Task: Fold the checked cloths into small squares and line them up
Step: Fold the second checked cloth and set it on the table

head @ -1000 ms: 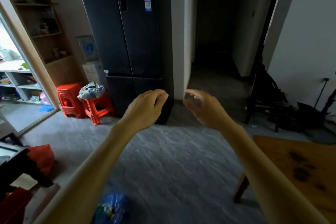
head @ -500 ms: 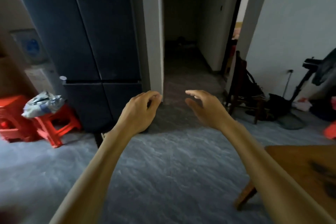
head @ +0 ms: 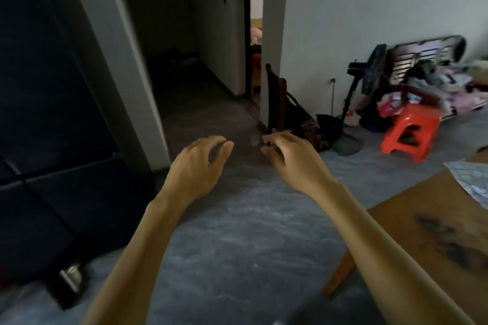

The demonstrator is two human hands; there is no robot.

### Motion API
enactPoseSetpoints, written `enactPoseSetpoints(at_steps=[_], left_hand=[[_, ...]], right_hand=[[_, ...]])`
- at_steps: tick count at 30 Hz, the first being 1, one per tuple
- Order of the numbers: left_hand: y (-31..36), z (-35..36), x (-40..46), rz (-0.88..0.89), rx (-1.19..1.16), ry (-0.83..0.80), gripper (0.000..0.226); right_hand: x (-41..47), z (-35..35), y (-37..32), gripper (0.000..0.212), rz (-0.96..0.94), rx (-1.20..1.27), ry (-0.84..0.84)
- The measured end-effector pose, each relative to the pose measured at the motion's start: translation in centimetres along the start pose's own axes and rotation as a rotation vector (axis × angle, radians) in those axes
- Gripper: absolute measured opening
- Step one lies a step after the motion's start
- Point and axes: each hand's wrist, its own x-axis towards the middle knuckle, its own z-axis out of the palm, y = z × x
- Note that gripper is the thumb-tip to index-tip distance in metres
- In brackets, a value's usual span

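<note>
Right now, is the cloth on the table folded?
Cannot tell: only a corner of the cloth shows at the table's edge.

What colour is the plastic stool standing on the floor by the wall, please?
The stool is bright orange-red, seen in the head view.

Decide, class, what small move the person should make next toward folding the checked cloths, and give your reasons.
Probably turn right and bring both hands over to the wooden table. The left hand and right hand hang in the air holding nothing, fingers loosely curled, while a checked cloth lies at the table's far right edge, only partly in view.
</note>
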Motion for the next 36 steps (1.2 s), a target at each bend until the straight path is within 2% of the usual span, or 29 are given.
enactPoseSetpoints(at_steps=[3,8,12,16,18,20,22,27,32,36], left_hand=[[0.6,5.4,6.5,0.039,-0.123,-0.111,0.055],[3.2,12.0,17.3,0.175,-0.228,-0.181,0.069],[5.4,15.6,25.5,0.240,-0.248,-0.202,0.058],[7.5,20.7,30.9,0.283,-0.340,-0.327,0.058],[8.1,23.7,33.1,0.298,-0.400,-0.395,0.047],[8.7,26.6,35.3,0.318,-0.447,-0.458,0.038],[9.3,29.3,37.9,0.339,-0.493,-0.513,0.038],[11.3,35.4,44.9,0.501,-0.574,-0.618,0.031],[13.4,40.0,51.3,0.616,-0.661,-0.792,0.048],[16.5,43.2,54.0,0.736,-0.706,-0.881,0.035]], right_hand=[[3.1,1.0,5.9,0.038,0.071,-0.015,0.057],[8.8,0.5,15.9,0.041,0.220,-0.182,0.092],[12.4,-0.9,21.7,0.040,0.312,-0.155,0.164],[13.5,-1.3,26.9,0.039,0.426,-0.113,0.234],[13.8,-1.2,29.3,0.042,0.500,-0.109,0.248],[14.2,-0.9,31.6,0.043,0.571,-0.121,0.264],[14.9,-0.7,33.6,0.039,0.637,-0.142,0.285],[17.3,-0.2,37.9,0.035,0.793,-0.205,0.419],[20.1,-0.4,40.1,0.033,0.933,-0.275,0.512],[21.0,-1.0,41.6,0.032,1.031,-0.333,0.537]])
